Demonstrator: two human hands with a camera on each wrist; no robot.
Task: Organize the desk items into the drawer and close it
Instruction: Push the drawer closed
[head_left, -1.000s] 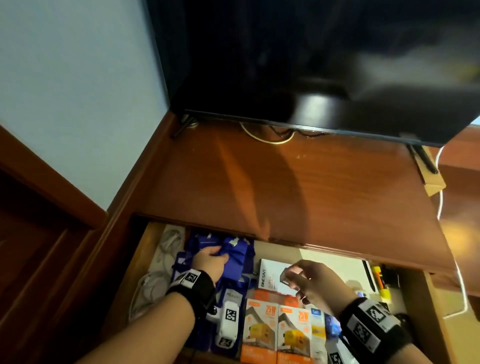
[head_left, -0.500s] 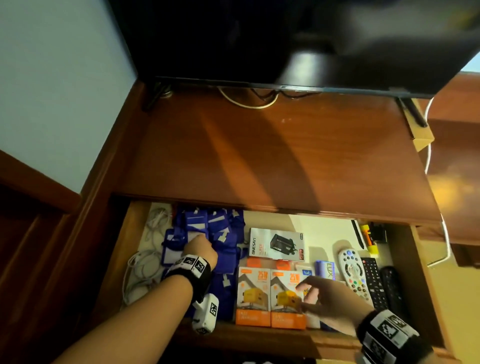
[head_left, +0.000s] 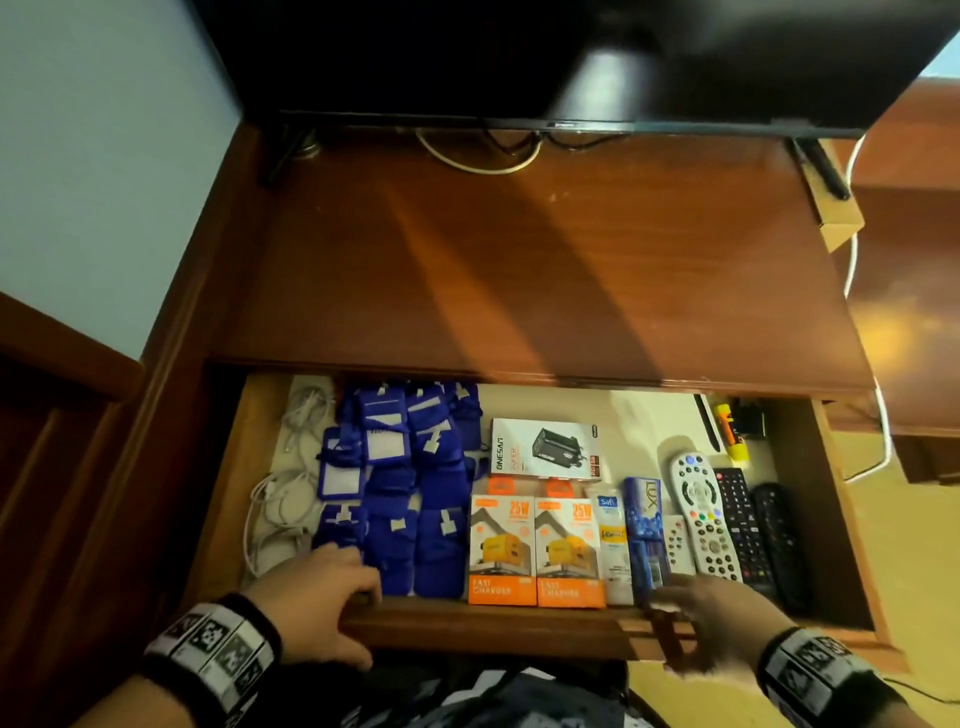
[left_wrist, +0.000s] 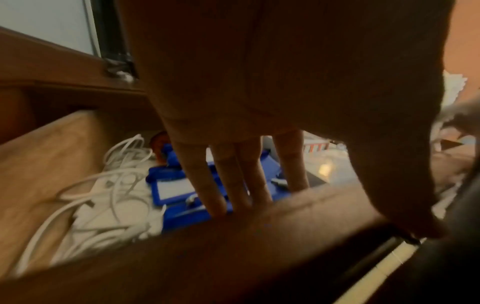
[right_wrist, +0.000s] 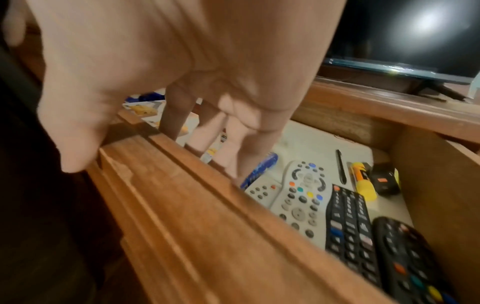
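The wooden drawer stands pulled out under the desk top. Inside lie white cables, blue badge holders, two orange charger boxes, a white charger box, a blue box, a grey remote and black remotes. My left hand grips the drawer's front panel at the left, fingers inside and thumb outside. My right hand, blurred, straddles the front panel near the remotes, fingers inside and thumb on the outer face.
A dark TV stands at the back of the bare brown desk top, cables behind it. A small cardboard box sits by the TV's right foot. A yellow marker and a pen lie in the drawer's back right corner. A wall rises on the left.
Both hands have left the items inside and drawn back to the drawer's front panel. My left hand let go of the blue holders; my right moved off the boxes.
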